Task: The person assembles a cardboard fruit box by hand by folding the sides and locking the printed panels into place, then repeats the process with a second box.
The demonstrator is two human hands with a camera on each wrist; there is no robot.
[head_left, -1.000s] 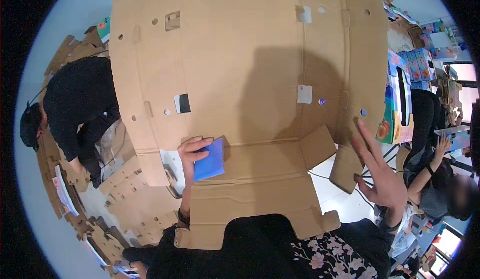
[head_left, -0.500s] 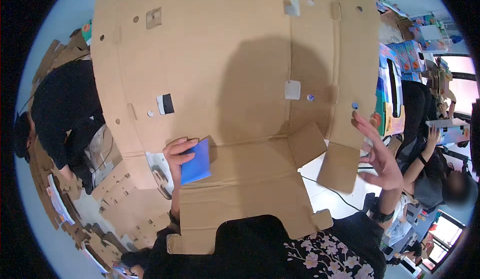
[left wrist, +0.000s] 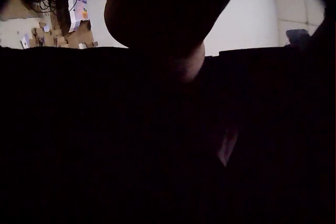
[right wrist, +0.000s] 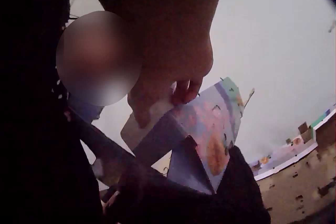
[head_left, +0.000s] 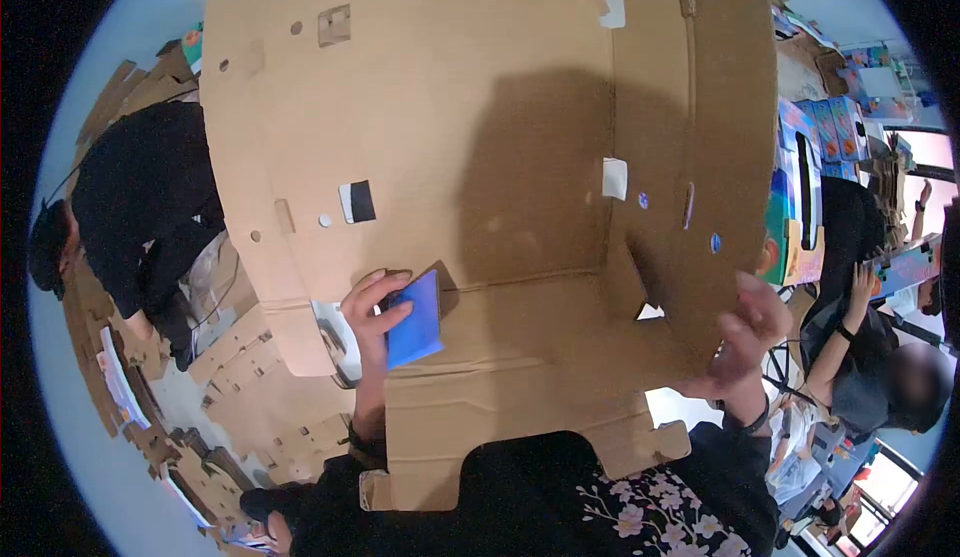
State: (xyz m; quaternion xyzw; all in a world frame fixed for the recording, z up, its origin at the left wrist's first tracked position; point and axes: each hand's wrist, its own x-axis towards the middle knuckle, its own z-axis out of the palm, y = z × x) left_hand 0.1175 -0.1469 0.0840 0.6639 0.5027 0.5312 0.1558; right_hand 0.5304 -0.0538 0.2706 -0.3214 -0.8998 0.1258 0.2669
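Note:
A large unfolded cardboard box (head_left: 420, 117), plain brown inside, stands in front of me in the head view, its slotted lower panel (head_left: 500, 387) reaching to my chest. At its lower left my left hand (head_left: 372, 317) pinches a blue-faced flap (head_left: 414, 322), thumb in front and fingers bent behind. My right hand (head_left: 750, 332) grips the lower right corner of the side panel (head_left: 730, 157), fingers bent against its outer face. That panel stands angled inward. In the right wrist view, the fingers rest on the box's printed outside (right wrist: 210, 124). The left wrist view is mostly dark.
Flat cardboard sheets (head_left: 270, 397) lie on the floor at left, where a person in black (head_left: 150, 187) bends over. Printed boxes (head_left: 830, 127) stand at right. Another person there (head_left: 880, 377) handles a printed box (head_left: 905, 267).
My right hand has moved from beside the box onto its right side panel, fingers now bent. The right side has turned inward, and its lower flap is no longer visible. The left hand keeps its flap.

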